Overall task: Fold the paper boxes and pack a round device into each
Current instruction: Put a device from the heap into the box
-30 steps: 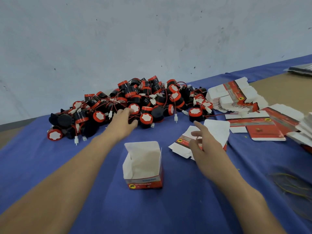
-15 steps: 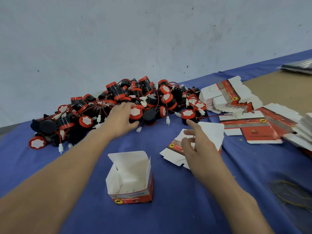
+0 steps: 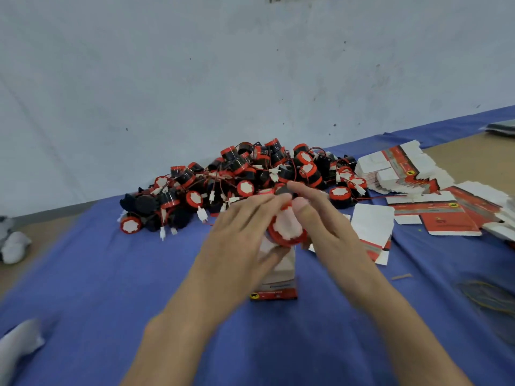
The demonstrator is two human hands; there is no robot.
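Centrally, your left hand (image 3: 242, 232) and right hand (image 3: 331, 232) meet over the folded paper box (image 3: 276, 280) and together grip one round device (image 3: 287, 229). Its red rim and white face are turned toward you. Left fingers lie over its left side with the thumb beneath; the right thumb presses on the white face, with the fingers reaching past its far edge. The device sits directly above the box, whose top the hands hide; motion blur hides whether the two touch. The box stands upright on the blue cloth (image 3: 111, 274).

Clock positions, taken from the box:
- 12 o'clock: heap of wired red-and-black devices (image 3: 245, 176) against the wall (image 3: 195, 79).
- 2 o'clock: stacked flat box blanks (image 3: 401, 171).
- 3 o'clock: single blank (image 3: 373, 227), just beside your right hand.
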